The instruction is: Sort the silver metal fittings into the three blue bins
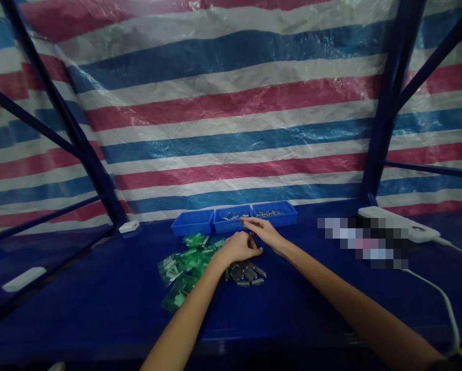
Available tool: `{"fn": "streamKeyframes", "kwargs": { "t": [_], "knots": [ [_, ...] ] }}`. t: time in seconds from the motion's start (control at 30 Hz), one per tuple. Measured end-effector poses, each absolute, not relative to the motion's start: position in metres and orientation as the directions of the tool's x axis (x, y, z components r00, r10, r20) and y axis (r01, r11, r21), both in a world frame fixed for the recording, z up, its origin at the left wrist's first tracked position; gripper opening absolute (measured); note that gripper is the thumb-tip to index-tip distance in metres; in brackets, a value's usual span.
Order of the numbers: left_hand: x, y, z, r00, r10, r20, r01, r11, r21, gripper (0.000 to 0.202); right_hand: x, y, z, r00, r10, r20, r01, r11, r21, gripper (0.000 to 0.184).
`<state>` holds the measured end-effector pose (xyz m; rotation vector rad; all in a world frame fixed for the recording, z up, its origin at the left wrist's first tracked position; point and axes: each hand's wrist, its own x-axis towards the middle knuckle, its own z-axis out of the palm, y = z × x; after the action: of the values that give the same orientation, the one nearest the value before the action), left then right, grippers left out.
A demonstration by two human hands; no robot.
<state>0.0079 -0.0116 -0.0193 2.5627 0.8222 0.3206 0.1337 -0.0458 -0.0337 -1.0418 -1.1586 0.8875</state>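
My left hand [238,248] is low over a heap of grey metal cylinders [248,274], its fingers curled toward the thumb. Whatever those fingers hold, if anything, is hidden. Just beyond it, my right hand [264,233] points leftward with fingers stretched out, its tips in front of the middle blue bin [233,224]; I see nothing in it. Small metal parts lie in that bin and in the right blue bin [280,219]. Green and clear plastic packets [192,263] are piled left of my left hand, partly covered by my forearm.
A left blue bin [192,223] adjoins the other two. On the blue table [300,309] stand a white box [129,226], a white bar [24,279] and a white device [398,222] with a cable [449,304]. Blue posts [385,113] and striped sheeting [234,108] enclose the back.
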Motion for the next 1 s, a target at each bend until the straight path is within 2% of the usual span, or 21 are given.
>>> {"fn": "streamKeyframes", "kwargs": {
  "t": [0.07,0.13,0.2,0.27,0.4,0.53,0.63,0.73,0.83,1.0],
  "knots": [
    [0.008,-0.008,-0.016,0.740,0.648,0.181,0.524,-0.724,0.449,0.020,0.133,-0.045,-0.041,0.222,0.927,0.301,0.086,0.289,-0.953,0.026],
    [0.008,-0.003,-0.014,0.669,0.696,0.262,0.549,-0.700,0.457,0.020,0.132,-0.044,-0.049,0.241,0.914,0.327,0.173,0.291,-0.941,0.027],
    [0.007,0.001,-0.013,0.603,0.740,0.298,0.568,-0.661,0.490,0.018,0.132,-0.043,-0.054,0.277,0.908,0.313,0.191,0.267,-0.945,0.028],
    [0.007,0.003,-0.014,0.568,0.767,0.299,0.558,-0.626,0.545,0.017,0.131,-0.042,-0.056,0.323,0.910,0.260,0.129,0.229,-0.965,0.027],
    [0.007,0.005,-0.013,0.541,0.783,0.306,0.506,-0.594,0.625,0.018,0.131,-0.041,-0.055,0.336,0.932,0.140,-0.101,0.183,-0.978,0.022],
    [0.007,0.008,-0.010,0.525,0.764,0.375,0.423,-0.617,0.664,0.019,0.130,-0.043,-0.051,0.279,0.959,0.043,-0.339,0.140,-0.930,0.022],
    [0.007,0.009,-0.008,0.529,0.756,0.385,0.343,-0.605,0.718,0.020,0.129,-0.045,-0.046,0.266,0.964,0.014,-0.451,0.137,-0.882,0.021],
    [0.007,0.011,-0.008,0.519,0.760,0.390,0.285,-0.584,0.760,0.022,0.128,-0.048,-0.042,0.265,0.964,0.007,-0.499,0.143,-0.855,0.025],
    [0.009,0.013,-0.008,0.481,0.778,0.404,0.302,-0.579,0.757,0.026,0.125,-0.051,-0.039,0.252,0.968,0.008,-0.519,0.142,-0.843,0.027],
    [0.011,0.013,-0.007,0.462,0.783,0.416,0.278,-0.573,0.771,0.027,0.118,-0.051,-0.041,0.224,0.974,0.025,-0.464,0.129,-0.877,0.027]
  ]
}}
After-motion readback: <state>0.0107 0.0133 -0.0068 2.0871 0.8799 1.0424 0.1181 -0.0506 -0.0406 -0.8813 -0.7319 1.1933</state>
